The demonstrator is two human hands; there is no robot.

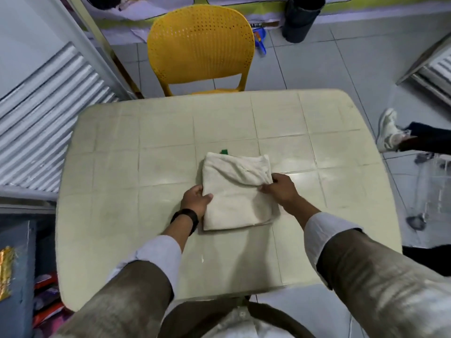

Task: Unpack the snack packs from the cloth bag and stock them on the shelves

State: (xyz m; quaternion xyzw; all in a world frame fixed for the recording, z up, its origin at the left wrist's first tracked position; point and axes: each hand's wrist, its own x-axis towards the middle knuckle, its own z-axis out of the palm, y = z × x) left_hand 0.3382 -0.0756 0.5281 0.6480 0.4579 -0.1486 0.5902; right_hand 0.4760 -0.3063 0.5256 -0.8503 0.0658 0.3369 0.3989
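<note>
A cream cloth bag lies folded flat in the middle of the pale tiled table, with a small green tag showing at its far edge. My left hand grips the bag's left edge, thumb on top. My right hand pinches a fold of cloth at the bag's right side. Colourful snack packs show low at the left, beside the table.
A yellow plastic chair stands at the table's far side. Corrugated metal panels lean at the left. Another person's white shoe and dark trouser leg are at the right. A dark bin stands by the far wall.
</note>
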